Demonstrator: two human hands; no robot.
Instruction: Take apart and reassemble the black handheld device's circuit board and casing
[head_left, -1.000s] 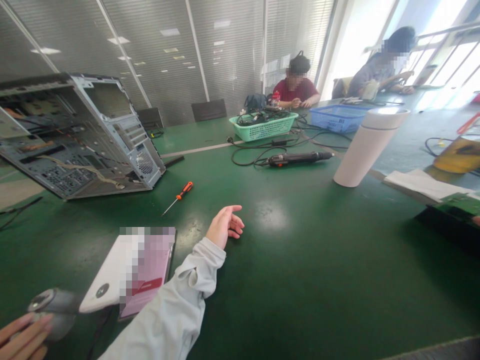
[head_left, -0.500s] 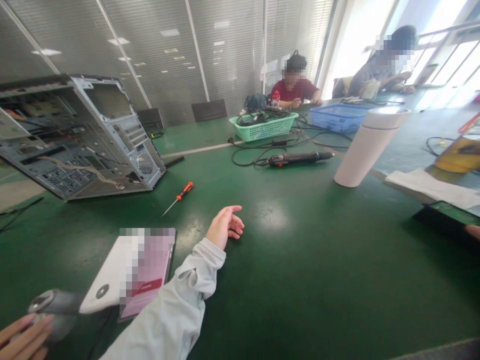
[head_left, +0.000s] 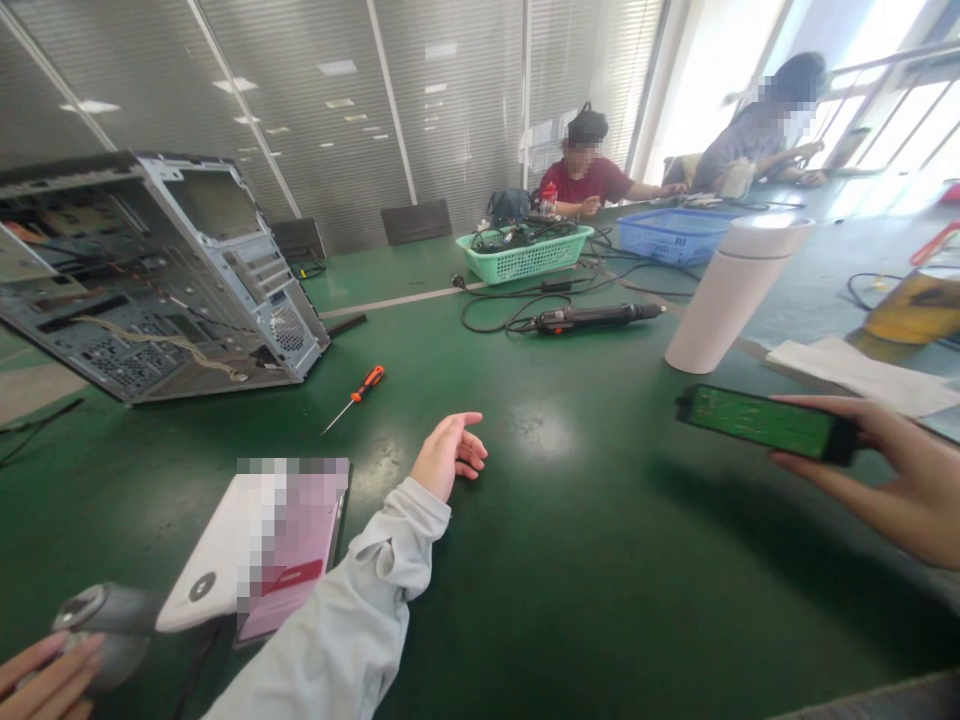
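My left hand [head_left: 451, 458] rests above the green table with its thumb stretched out and its fingers loosely curled, holding nothing. At the right, my right hand [head_left: 904, 470] grips one end of a black-framed part with a green circuit board [head_left: 765, 422], raised over the table. A screwdriver [head_left: 364, 388] with an orange and black handle lies beyond my left hand. Nearer my left forearm are a white item [head_left: 225, 545] and a pink item [head_left: 319, 530], both partly pixelated.
An open computer case [head_left: 180, 290] stands at the left. A corded black power tool [head_left: 596, 318], a pinkish-white tumbler [head_left: 735, 295], a green basket [head_left: 525, 255] and a blue basket [head_left: 667, 237] are farther back. Another person's hand [head_left: 56, 675] touches a grey cylindrical object. Two people sit beyond.
My right hand has come in from the right edge, bringing the black-framed green board leftward over the table. My left hand stays in place. The person in red has stretched out an arm.
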